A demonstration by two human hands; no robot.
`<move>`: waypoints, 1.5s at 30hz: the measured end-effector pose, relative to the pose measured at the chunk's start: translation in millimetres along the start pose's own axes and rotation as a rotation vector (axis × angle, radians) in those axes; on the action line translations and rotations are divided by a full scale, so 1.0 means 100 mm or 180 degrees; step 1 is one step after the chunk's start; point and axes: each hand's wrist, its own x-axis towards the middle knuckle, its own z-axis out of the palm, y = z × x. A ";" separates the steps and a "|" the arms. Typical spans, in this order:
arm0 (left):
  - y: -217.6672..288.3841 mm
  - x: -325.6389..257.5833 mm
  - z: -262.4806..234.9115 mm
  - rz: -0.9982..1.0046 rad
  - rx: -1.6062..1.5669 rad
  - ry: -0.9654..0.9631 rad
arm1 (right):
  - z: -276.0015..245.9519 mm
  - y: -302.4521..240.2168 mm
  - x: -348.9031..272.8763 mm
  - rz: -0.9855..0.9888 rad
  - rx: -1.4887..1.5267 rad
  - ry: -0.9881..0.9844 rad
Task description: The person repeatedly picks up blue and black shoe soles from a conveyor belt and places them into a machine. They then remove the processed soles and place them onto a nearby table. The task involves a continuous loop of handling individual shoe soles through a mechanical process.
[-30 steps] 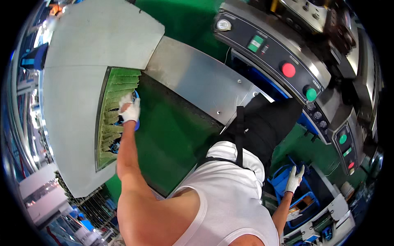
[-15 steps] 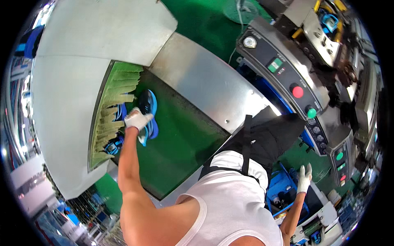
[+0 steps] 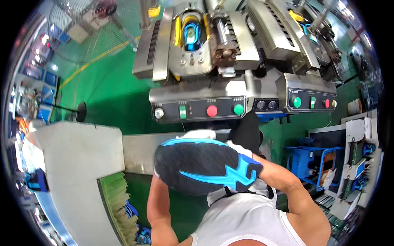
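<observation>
A shoe [image 3: 195, 162] is raised in front of me, its black and bright blue sole turned toward me. My left hand [image 3: 200, 134], in a white glove, grips it from behind; some glove shows above the sole's far edge, and the rest is hidden. At the narrower right end, my gloved right hand [image 3: 240, 149] is closed on the shoe, its fingers partly covered by the sole. Under my left forearm lies a green conveyor belt [image 3: 180, 207]. More blue shoes [image 3: 143, 234] show at the green strip curtain [image 3: 117, 197] beside it.
Ahead stands a steel machine with a control panel [image 3: 197, 110] of coloured buttons; a second panel [image 3: 314, 100] is to its right. A blue shoe [image 3: 191, 33] sits in the machine. A pale machine housing [image 3: 86, 164] is left, a blue cart [image 3: 312, 164] right, a fan [image 3: 88, 30] far left.
My left hand was at the shoes on the belt; one shoe is now lifted before me. My right hand has come in from the far right onto it. My view has turned toward the control panels.
</observation>
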 end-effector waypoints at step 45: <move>-1.51 -1.43 -0.02 -0.1839 0.1631 0.1731 | 2.46 -2.75 1.46 -0.2072 -0.2876 0.1752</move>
